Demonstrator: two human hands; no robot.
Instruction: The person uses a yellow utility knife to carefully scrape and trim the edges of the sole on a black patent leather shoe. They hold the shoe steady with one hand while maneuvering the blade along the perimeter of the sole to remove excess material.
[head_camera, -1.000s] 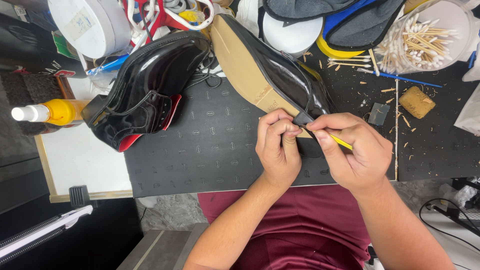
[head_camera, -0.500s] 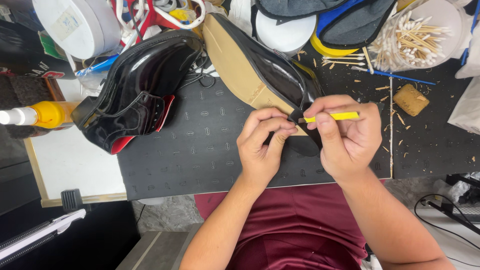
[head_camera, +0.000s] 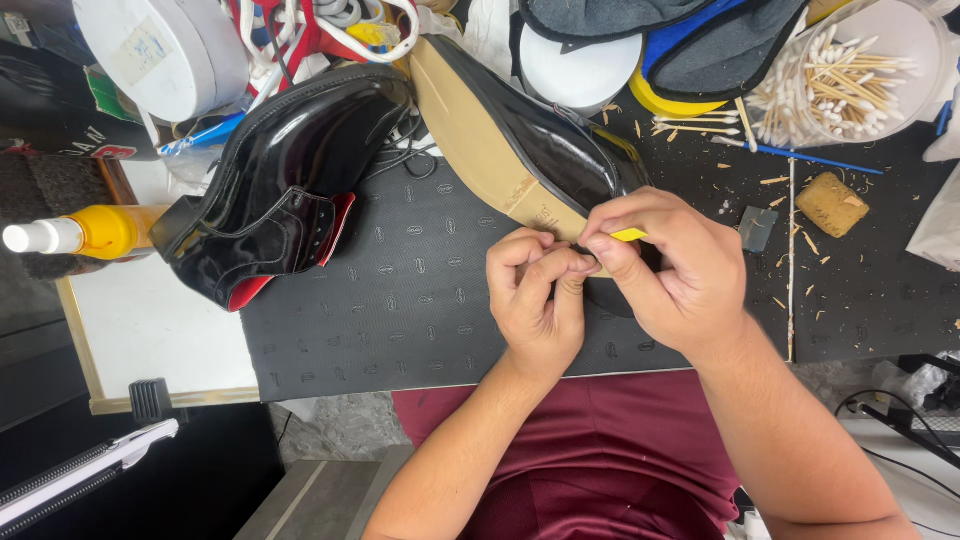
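Observation:
A black glossy shoe with a tan sole (head_camera: 500, 140) lies on its side on the dark mat (head_camera: 400, 300), heel toward me. My right hand (head_camera: 670, 270) pinches a small yellow tool (head_camera: 630, 235) against the heel end of the sole. My left hand (head_camera: 535, 295) presses fingertips on the same spot, next to the right hand. The heel itself is mostly hidden under both hands. A second black shoe with red lining (head_camera: 285, 185) rests to the left on the mat.
A yellow bottle with white cap (head_camera: 80, 232) lies at the left. A white round tub (head_camera: 165, 45) sits at top left. A clear cup of cotton swabs (head_camera: 840, 80), a tan sponge block (head_camera: 830, 203) and scattered wood bits are at the right.
My right hand has closed in over the yellow tool, so less of it shows. Both hands stay at the heel, now tighter together.

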